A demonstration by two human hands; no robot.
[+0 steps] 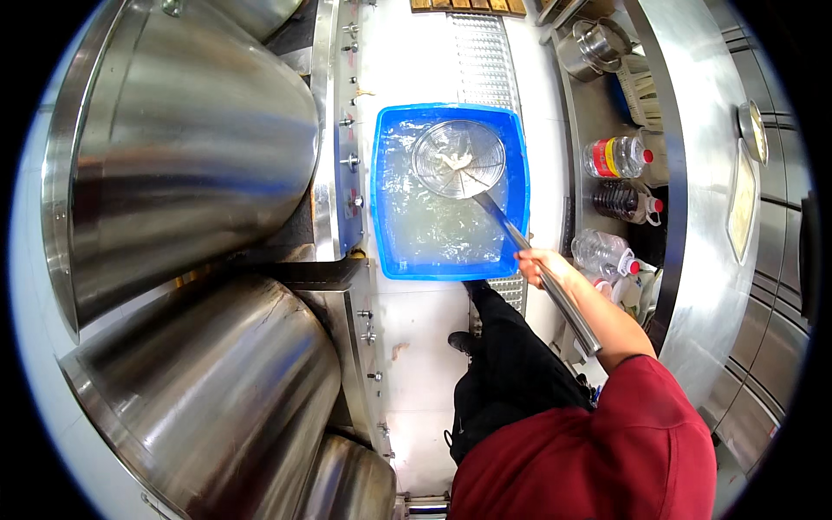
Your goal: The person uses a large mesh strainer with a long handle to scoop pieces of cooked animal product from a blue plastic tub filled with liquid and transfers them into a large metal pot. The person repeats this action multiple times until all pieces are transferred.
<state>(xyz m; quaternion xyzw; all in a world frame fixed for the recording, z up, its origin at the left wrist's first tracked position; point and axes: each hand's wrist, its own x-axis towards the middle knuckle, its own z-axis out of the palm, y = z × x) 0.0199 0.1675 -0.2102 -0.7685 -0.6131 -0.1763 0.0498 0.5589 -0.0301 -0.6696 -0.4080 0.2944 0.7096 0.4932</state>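
Note:
My right hand (535, 265) is closed around the long metal handle (567, 305) of a wire strainer. The strainer's round mesh head (478, 162) is over the far part of a blue plastic tub (377, 195), and a few pale pieces of food (454, 160) lie in its middle. Cloudy, rippled water (442, 227) covers the tub's bottom. Whether the mesh touches the water, I cannot tell. The tub stands on the floor in front of my feet. My left hand is out of view.
Large steel pots (195, 143) stand on stoves with knobs (352, 162) along the left. At right, a steel counter (708, 195) has a shelf below it with several plastic bottles (614, 157) and a steel pot (588, 49). A metal drain grate (484, 58) runs under the tub.

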